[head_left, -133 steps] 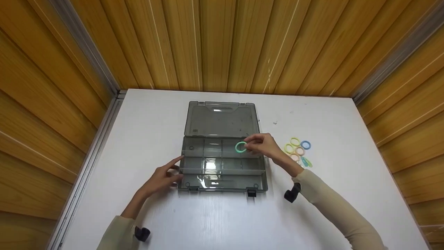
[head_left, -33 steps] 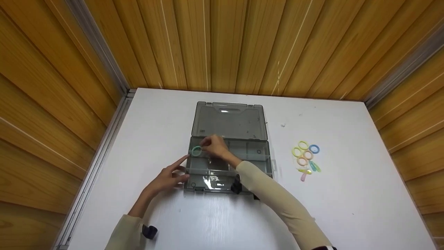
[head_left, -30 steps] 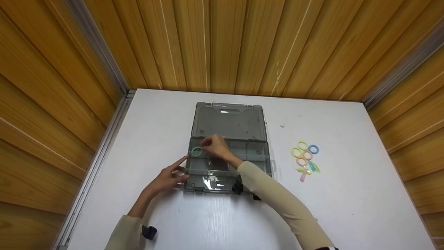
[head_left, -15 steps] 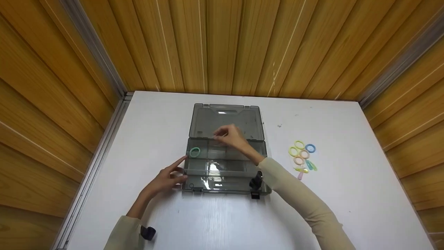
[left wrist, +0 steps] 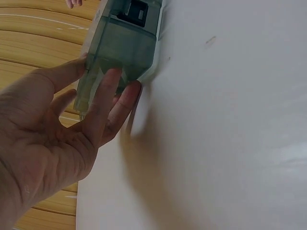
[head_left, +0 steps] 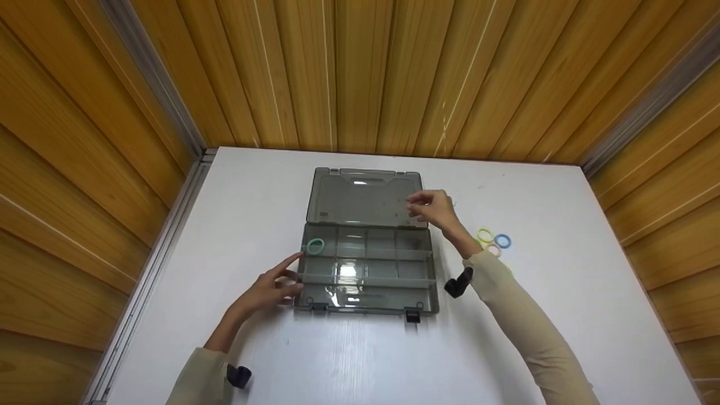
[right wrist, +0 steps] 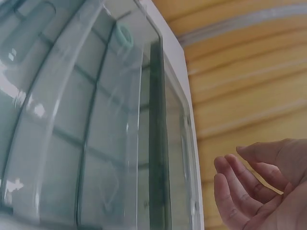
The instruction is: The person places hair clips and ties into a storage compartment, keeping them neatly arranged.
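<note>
A grey see-through compartment box [head_left: 365, 297] lies on the white table with its lid [head_left: 365, 197] folded back. In its far-left compartment rests a green hair ring [head_left: 316, 246], which the right wrist view also catches near the top. My left hand [head_left: 275, 288] touches the box's left side, fingers spread and fairly straight, thumb near the front corner. Over the lid's right edge is my right hand [head_left: 436, 209], its fingers loosely bent with nothing between them.
Right of the box lie a yellow ring [head_left: 485, 235], a blue ring [head_left: 503, 241] and a pink ring [head_left: 494, 250]; my right forearm partly covers this group. A black latch [head_left: 413, 316] juts from the box's front edge. Wood-patterned walls enclose the table.
My right hand carried the green ring left into the far-left compartment, let it go, and moved back right over the lid's edge. The left hand has stayed at the box's side.
</note>
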Demonstrator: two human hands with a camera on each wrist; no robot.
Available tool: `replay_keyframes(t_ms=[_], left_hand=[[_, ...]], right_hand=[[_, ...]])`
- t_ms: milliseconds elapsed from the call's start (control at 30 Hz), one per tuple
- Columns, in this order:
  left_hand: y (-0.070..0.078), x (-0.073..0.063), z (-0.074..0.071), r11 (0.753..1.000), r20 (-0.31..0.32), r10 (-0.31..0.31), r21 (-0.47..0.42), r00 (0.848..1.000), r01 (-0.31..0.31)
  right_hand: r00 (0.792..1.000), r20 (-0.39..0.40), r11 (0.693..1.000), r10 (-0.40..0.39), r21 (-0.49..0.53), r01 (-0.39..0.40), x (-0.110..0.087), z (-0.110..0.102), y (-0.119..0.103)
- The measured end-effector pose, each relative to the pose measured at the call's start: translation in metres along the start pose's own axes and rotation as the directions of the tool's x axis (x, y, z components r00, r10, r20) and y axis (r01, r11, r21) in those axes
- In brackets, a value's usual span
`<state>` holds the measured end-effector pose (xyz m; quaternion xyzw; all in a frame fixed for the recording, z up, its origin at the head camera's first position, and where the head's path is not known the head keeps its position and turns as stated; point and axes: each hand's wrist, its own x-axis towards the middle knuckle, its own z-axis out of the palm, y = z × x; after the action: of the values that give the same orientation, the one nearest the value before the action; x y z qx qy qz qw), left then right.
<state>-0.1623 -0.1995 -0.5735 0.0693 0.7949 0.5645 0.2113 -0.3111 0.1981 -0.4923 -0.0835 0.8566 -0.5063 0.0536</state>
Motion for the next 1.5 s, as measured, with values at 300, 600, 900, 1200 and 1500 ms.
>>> replay_keyframes(t_ms=[300, 600, 900, 1200, 1500], left_hand=[[0.000, -0.004, -0.002, 1.000, -0.005, -0.010, -0.007, 1.000, 0.010], [-0.006, -0.005, -0.001, 0.998, -0.021, -0.032, 0.048, 0.999, 0.033], [-0.008, -0.009, 0.000, 1.000, 0.000, -0.001, 0.012, 1.000, 0.001], [-0.010, -0.011, 0.001, 0.999, 0.008, 0.038, 0.016, 0.999, -0.038], [-0.011, -0.010, 0.002, 1.000, 0.003, 0.001, -0.013, 1.000, -0.001]], right_hand=[[0.991, -0.087, 0.995, 0.100, 0.028, -0.098, -0.003, -0.060, 0.042], [0.964, -0.144, 0.970, 0.223, -0.063, -0.234, -0.024, -0.114, 0.078], [0.921, -0.200, 0.930, 0.335, -0.086, -0.357, -0.047, -0.153, 0.109], [0.901, -0.233, 0.902, 0.365, -0.153, -0.404, -0.064, -0.163, 0.136], [0.914, -0.237, 0.894, 0.328, -0.234, -0.381, -0.077, -0.161, 0.154]])
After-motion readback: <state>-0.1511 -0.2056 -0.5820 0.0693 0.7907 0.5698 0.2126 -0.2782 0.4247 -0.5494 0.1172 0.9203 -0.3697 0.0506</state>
